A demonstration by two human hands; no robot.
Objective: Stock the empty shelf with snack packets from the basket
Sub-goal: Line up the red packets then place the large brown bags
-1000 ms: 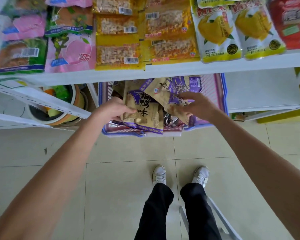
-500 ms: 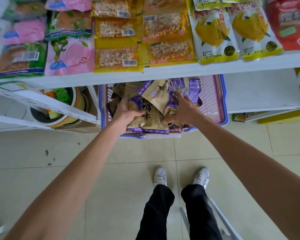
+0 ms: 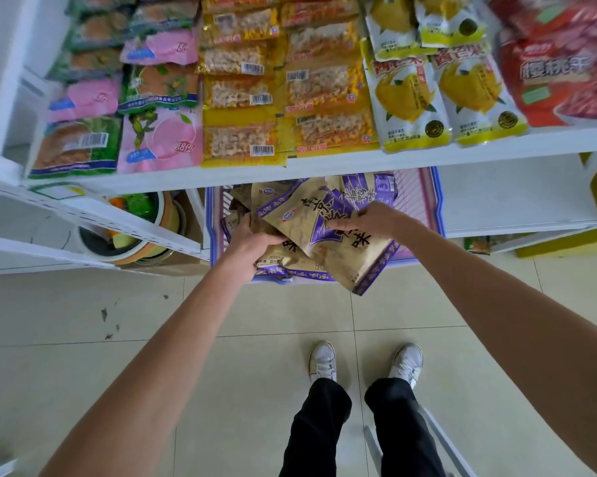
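Your right hand [image 3: 369,220] now has a firm hold on the top packet [image 3: 335,251], fingers curled over its upper edge. The packet lies tilted across the heap, and its lower corner hangs out past the front rim of the basket [image 3: 415,201]. Your left hand [image 3: 252,241] is clenched round the edge of the pile of packets [image 3: 290,261] on the left side of the basket. I cannot tell how many packets it has hold of.

Half a second ago both hands were pushed deeper into the basket, pressing on the heap, and no packet stood clear of the others. A second ago you had the packets bunched near the front rim, with your right fingers only at the corner of one. Since then one packet has come apart from the rest and slid toward you. I read that as the sorting being over and the lift beginning.

Your view has also tipped upward, so more of the upper shelf [image 3: 359,159] shows, fully lined with other snacks.

For the task this looks like the pick step nearly done. The empty shelf [image 3: 517,197] sits just to the right of the basket at the same level, and nothing lies on the part I can see. Every gold and purple packet in view is either in the basket or in your hands, so I judge the stocking is at its very start.
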